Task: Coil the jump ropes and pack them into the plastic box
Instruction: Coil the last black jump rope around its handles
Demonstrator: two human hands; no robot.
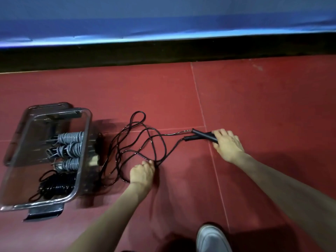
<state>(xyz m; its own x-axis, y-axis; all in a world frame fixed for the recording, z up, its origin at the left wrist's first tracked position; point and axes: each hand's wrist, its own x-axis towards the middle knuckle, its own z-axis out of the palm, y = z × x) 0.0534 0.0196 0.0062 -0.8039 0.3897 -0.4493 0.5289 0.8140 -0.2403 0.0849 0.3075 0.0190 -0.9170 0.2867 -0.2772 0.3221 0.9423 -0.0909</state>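
Red floor (254, 99) carries all; plastic box (85, 142) near left edge, four coiled ropes inside; loose black rope (143, 140) tangled mid-floor; right hand (227, 144) grasps both handles (200, 136); left hand (142, 172) pinches strands; best untangle first, then wind even loops round handles.

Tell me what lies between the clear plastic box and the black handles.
Head view: the loose black jump rope sprawls on the red floor between clear plastic box and black handles.

The plastic box (85, 135) was clear, glossy plastic. The loose jump rope (145, 142) had a thin, shiny black cord and matt black handles (201, 136). The red floor (263, 106) looked smooth and matt. The shoe (212, 239) was smooth and white.
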